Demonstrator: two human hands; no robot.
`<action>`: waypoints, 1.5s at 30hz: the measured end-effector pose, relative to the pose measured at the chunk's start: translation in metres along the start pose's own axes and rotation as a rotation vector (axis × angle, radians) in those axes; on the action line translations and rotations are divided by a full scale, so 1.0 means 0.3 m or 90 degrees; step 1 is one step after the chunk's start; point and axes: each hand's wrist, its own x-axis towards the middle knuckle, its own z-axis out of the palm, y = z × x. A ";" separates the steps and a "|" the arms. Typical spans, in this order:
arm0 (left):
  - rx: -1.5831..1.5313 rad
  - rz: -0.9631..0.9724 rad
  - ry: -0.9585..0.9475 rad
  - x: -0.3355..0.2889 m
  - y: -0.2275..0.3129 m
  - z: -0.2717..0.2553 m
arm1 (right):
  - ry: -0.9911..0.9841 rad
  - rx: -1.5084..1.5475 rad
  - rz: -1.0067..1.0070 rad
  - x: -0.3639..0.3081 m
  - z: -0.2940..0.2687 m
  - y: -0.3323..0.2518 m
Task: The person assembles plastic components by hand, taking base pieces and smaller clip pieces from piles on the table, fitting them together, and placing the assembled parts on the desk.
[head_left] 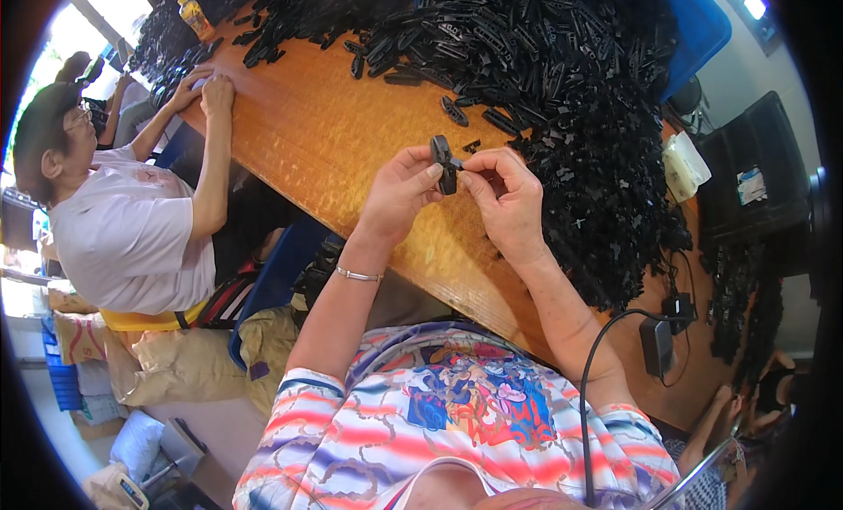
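The left hand (402,190) is clamped on a slotted black plastic part (441,150), which stands tilted up between thumb and fingers, above the desk (325,132). Just right of it, the right hand (511,194) has thumb and forefinger pinched on a small black piece (457,164) at the part's side — whether the two are joined, I cannot tell. Beyond both hands lie elongated black parts (474,40); right of the right hand, a heap of smaller black pieces (597,176).

The wooden table (299,115) bears black parts (597,132) and 1 bottle (196,20).
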 end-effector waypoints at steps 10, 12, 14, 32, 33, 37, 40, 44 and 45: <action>0.012 0.025 -0.033 -0.054 0.024 0.046 | 0.013 -0.101 -0.119 -0.024 0.001 -0.044; 0.012 0.022 -0.019 -0.058 0.028 0.063 | 0.001 -0.094 -0.111 -0.026 -0.001 -0.043; 0.012 0.027 -0.018 -0.058 0.026 0.068 | 0.007 -0.082 -0.109 -0.024 -0.001 -0.044; 0.530 0.137 0.030 -0.181 0.013 0.136 | -0.153 -0.049 0.190 -0.109 0.005 0.122; 0.796 0.178 0.038 -0.216 0.020 0.139 | -0.179 -0.070 0.164 -0.146 0.008 0.151; 0.791 0.076 0.023 -0.367 -0.002 0.038 | -0.242 -0.108 0.147 -0.318 0.094 0.165; 0.627 -0.006 0.066 -0.462 0.030 -0.057 | -0.378 -0.087 0.092 -0.322 0.103 0.101; 0.914 0.001 0.046 -0.577 0.203 -0.262 | -0.325 -0.192 0.016 -0.233 0.009 0.144; 1.243 0.065 -0.008 -0.584 0.242 -0.287 | -0.265 -0.271 0.011 -0.196 -0.040 0.174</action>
